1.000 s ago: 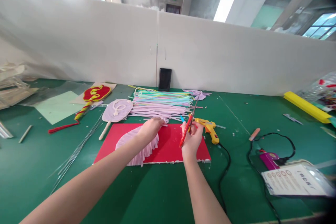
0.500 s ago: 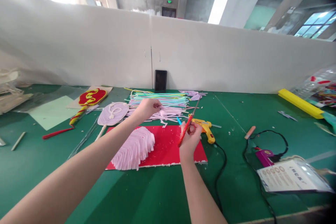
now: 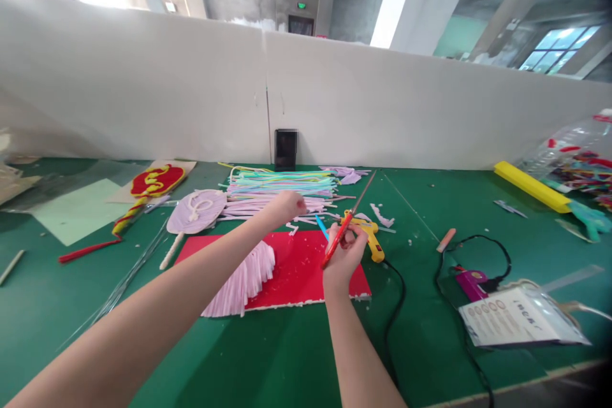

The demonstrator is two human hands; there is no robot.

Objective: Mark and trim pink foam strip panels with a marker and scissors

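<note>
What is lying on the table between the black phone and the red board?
In the head view, pastel chenille stems lie there, plus small lilac offcuts near the red board; the left hand hides some stems.

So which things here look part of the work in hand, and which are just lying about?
Likely in use:
red-handled scissors, in the right hand
red board
pale pink fringed piece, on the board
pastel strips, near the left hand
yellow glue gun, possibly

Probably just lying about:
black phone-like device
red-and-yellow piece
yellow bar
purple device
</note>
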